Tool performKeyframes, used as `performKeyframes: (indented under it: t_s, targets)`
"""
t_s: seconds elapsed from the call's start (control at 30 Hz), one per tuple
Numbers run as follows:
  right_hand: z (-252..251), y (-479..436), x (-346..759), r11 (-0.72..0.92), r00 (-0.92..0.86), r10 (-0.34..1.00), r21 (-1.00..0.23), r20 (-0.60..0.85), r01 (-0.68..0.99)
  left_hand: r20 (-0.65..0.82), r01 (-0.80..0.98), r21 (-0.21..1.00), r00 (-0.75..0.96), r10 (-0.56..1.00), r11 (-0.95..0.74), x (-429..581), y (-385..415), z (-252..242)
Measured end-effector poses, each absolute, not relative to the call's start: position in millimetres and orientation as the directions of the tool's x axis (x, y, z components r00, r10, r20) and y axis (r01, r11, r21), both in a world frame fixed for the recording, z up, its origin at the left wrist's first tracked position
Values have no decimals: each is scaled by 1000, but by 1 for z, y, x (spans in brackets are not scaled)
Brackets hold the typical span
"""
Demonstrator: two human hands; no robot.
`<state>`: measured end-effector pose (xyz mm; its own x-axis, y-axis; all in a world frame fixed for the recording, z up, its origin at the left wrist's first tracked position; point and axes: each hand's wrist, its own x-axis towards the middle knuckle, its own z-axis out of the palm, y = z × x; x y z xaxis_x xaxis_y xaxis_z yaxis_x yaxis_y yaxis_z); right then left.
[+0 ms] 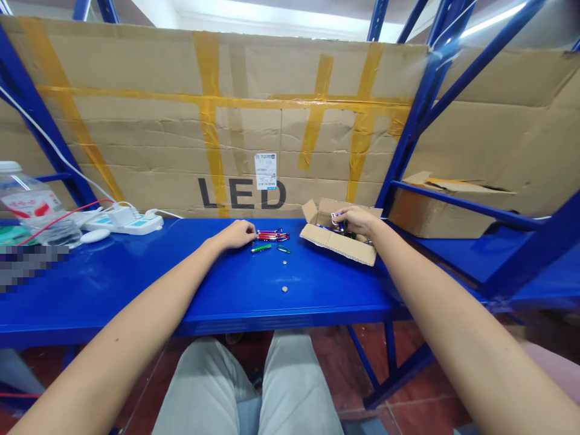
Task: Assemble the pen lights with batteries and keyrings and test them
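Note:
On the blue table, my left hand [238,234] rests with curled fingers at the left ends of a small bunch of red and purple metal pieces [273,235]. Whether its fingertips grip one of them is too small to tell. Just in front lie a green stick-like piece [261,248] and a green clip [283,249]. Two small round silvery pieces [284,289] lie nearer the table edge. My right hand [354,220] is over an open cardboard box [338,241], its fingers closed on a small shiny piece with a ring [336,219]. More small metallic pieces show inside the box.
A power strip [140,224] with cables and a clear plastic bottle [34,202] stand at the left. Taped cardboard [163,139] rises behind the blue table [217,296]. Blue rack posts [410,130] and another cardboard box [439,208] are at the right.

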<state>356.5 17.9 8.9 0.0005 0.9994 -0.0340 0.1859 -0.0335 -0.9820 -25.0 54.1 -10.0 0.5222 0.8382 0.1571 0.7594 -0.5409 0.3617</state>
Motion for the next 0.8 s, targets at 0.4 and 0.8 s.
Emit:
performKeyframes:
  t_s: [0.4,0.8]
  targets:
    - [9,19,358,-30,94,996,-962,-5,270,146,763,357,524,839,-539,-24,51,-9]
    - [16,23,345,83,-39,948,-125,317,989,140,769,332,532,835,-546,-25,52,-9]
